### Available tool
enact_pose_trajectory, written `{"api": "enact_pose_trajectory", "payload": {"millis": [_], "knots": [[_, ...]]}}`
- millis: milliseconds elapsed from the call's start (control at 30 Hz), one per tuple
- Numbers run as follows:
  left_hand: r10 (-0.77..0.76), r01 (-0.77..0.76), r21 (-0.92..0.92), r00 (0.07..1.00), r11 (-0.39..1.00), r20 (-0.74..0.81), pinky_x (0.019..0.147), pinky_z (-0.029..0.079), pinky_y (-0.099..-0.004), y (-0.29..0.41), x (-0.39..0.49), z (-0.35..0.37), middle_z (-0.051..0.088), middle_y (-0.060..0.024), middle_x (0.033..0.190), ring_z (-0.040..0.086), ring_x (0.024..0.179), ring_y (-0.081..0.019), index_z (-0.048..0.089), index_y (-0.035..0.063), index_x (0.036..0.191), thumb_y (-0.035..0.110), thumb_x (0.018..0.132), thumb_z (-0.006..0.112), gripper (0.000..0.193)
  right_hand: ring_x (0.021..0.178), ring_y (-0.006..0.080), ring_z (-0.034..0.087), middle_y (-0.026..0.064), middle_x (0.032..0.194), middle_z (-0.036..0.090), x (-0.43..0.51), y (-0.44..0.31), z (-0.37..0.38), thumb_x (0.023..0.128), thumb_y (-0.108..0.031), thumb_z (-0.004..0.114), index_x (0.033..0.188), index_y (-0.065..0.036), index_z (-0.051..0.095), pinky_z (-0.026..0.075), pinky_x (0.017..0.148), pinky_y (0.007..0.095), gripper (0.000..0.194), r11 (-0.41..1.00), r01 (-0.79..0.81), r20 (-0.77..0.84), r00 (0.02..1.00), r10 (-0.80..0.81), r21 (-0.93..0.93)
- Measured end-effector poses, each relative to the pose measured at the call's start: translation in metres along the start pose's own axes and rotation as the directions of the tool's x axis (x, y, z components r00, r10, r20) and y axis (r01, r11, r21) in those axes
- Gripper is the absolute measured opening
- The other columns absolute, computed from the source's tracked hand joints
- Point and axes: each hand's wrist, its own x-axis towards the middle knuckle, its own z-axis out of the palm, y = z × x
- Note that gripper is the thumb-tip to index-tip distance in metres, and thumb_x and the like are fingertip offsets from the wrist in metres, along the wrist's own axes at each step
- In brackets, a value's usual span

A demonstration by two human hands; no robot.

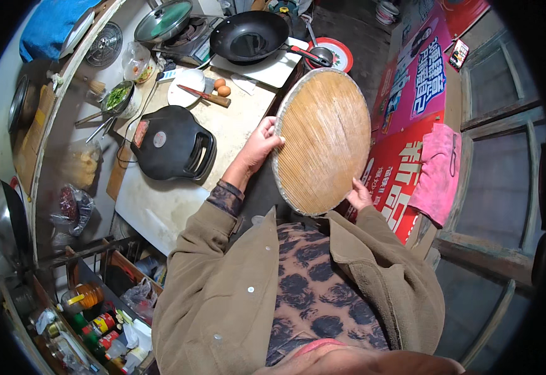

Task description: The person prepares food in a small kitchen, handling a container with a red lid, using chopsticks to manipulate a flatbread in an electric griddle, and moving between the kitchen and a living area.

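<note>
Between my hands is a round board of thin ribbed slats with a pale rim [324, 145], tilted up in front of my body. My left hand [263, 145] grips its left edge, thumb on the face that I see. Lower down on the opposite edge, my right hand [360, 194] pinches the rim; its other fingers are hidden behind the board. To the left, a closed black electric griddle [170, 140] sits on the worktop [247, 112]. Beyond it are a white plate [184, 86] with a wooden-handled knife [207, 97] lying across it, and two brown eggs [223, 87].
A black wok [249, 37] rests on a white board [263, 66] at the back. Chopped greens fill a small pan [117, 97] on the left. A red-rimmed basin [341, 51] holds a ladle. A pink cloth [437, 173] hangs at right. Shelves with bottles [99, 323] stand lower left.
</note>
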Motion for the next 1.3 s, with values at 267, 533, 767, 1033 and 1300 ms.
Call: {"api": "enact_pose_trajectory", "payload": {"millis": [267, 533, 767, 1033, 1300], "knots": [[0.119, -0.162, 0.159, 0.961, 0.974, 0.249, 0.112, 0.039, -0.0368, 0.02, -0.035, 0.091, 0.049, -0.0094, 0.131, 0.049, 0.129, -0.0184, 0.04, 0.006, 0.128, 0.006, 0.082, 0.071, 0.056, 0.133, 0.031, 0.05, 0.0104, 0.144, 0.054, 0.041, 0.058, 0.072, 0.098, -0.054, 0.058, 0.143, -0.012, 0.05, 0.037, 0.115, 0.0487, 0.062, 0.997, 0.018, -0.135, 0.991, -0.008, 0.074], [0.267, -0.34, 0.112, 0.87, 0.934, 0.415, 0.12, 0.029, -0.0431, 0.046, -0.063, 0.128, 0.029, -0.0209, 0.161, 0.038, 0.144, -0.0257, 0.033, 0.0096, 0.135, 0.002, 0.086, 0.066, 0.06, 0.124, 0.023, 0.054, 0.007, 0.134, 0.059, 0.04, 0.046, 0.152, 0.101, -0.07, 0.031, 0.141, -0.013, 0.052, 0.043, 0.104, 0.0427, 0.072, 0.983, 0.17, 0.3, 0.943, -0.143, -0.064], [0.214, -0.193, -0.104, 0.94, 0.976, 0.266, 0.108, 0.046, -0.0356, 0.06, -0.074, 0.131, 0.055, -0.0193, 0.143, 0.055, 0.129, -0.0191, 0.03, 0.0062, 0.139, 0.009, 0.101, 0.06, 0.049, 0.092, 0.0213, 0.063, 0.0066, 0.096, 0.067, 0.09, 0.038, 0.122, 0.104, -0.053, 0.042, 0.111, -0.011, 0.061, 0.05, 0.083, 0.0426, 0.047, 0.96, 0.247, 0.185, 0.958, -0.221, -0.133], [0.303, -0.302, -0.027, 0.945, 0.953, 0.125, 0.092, 0.054, -0.0267, 0.072, -0.083, 0.111, 0.069, -0.0088, 0.11, 0.069, 0.102, -0.0135, 0.063, 0.0007, 0.109, 0.002, 0.099, 0.063, 0.01, 0.112, 0.0287, 0.061, 0.0107, 0.118, 0.064, 0.105, 0.021, 0.12, 0.098, -0.063, 0.05, 0.133, -0.014, 0.056, 0.048, 0.1, 0.0476, 0.061, 0.959, 0.22, 0.053, 0.971, -0.232, 0.18], [0.447, -0.541, 0.539, 0.84, 0.645, 0.307, 0.094, 0.054, -0.0341, 0.078, -0.104, 0.092, 0.072, -0.0147, 0.113, 0.069, 0.106, -0.024, 0.071, -0.0005, 0.113, -0.004, 0.082, 0.076, 0.032, 0.117, 0.0282, 0.06, 0.0107, 0.125, 0.062, 0.119, -0.041, 0.146, 0.101, -0.057, 0.05, 0.13, -0.013, 0.057, 0.047, 0.101, 0.0488, 0.054, 0.84, 0.375, 0.569, 0.618, -0.542, 0.393]]}}
